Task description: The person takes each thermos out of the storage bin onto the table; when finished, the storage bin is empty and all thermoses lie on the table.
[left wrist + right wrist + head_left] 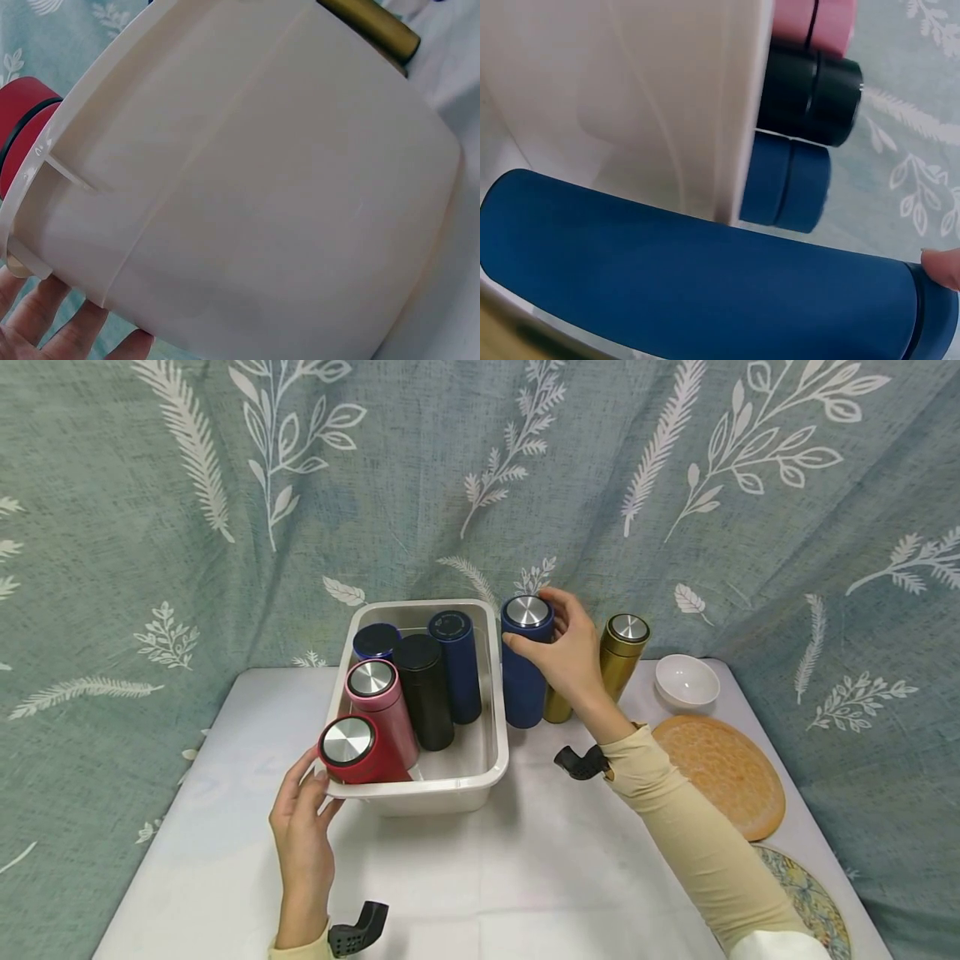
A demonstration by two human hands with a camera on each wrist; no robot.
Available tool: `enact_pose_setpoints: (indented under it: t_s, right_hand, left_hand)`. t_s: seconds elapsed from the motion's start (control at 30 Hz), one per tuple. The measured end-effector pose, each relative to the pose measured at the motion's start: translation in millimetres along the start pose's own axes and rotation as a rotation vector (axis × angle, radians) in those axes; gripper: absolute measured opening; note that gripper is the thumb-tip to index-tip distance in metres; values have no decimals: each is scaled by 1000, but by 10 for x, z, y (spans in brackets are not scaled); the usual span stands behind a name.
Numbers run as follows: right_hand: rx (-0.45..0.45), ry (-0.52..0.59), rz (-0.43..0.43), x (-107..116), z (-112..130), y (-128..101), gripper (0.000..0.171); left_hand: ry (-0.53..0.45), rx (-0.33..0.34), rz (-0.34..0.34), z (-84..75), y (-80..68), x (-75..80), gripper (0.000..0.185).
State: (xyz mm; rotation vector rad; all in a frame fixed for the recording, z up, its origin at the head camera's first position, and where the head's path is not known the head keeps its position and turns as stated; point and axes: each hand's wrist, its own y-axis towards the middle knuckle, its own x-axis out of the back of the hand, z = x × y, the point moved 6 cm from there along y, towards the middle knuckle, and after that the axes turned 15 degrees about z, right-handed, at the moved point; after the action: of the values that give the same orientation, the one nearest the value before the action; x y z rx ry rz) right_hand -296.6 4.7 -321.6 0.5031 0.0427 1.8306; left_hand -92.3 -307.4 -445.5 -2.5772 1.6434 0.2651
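Note:
My right hand [566,656] grips a blue vacuum flask [522,689] around its steel-topped lid, thumb on the near left side. This flask stands upright just right of a white plastic tub [442,795]. At the tub's front left corner my left hand [306,827] holds the rim, its fingers [79,330] spread along the outside. Inside the tub are a red flask [362,756] leaning at that corner, a pink flask [386,710], a black flask [426,693], another blue flask [459,668] and a dark flask with a blue rim [377,642].
A gold flask [621,660] stands behind my right wrist, with more gold [557,706] showing beside the blue flask. Farther right are a white bowl [687,683], a round orange-tan mat [723,772] and a patterned round mat [810,893]. A leaf-print curtain [420,468] hangs behind the table.

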Motion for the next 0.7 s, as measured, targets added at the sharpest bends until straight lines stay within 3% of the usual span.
enact_pose_setpoints:
  t_s: [0.47, 0.7]
  right_hand:
    - [-57, -216, 70, -105, -161, 4, 68]
    - [-79, -238, 63, -124, -239, 10, 64]
  left_hand:
    - [18, 7, 10, -1, -1, -8, 36]
    - [15, 11, 9, -1, -2, -7, 36]
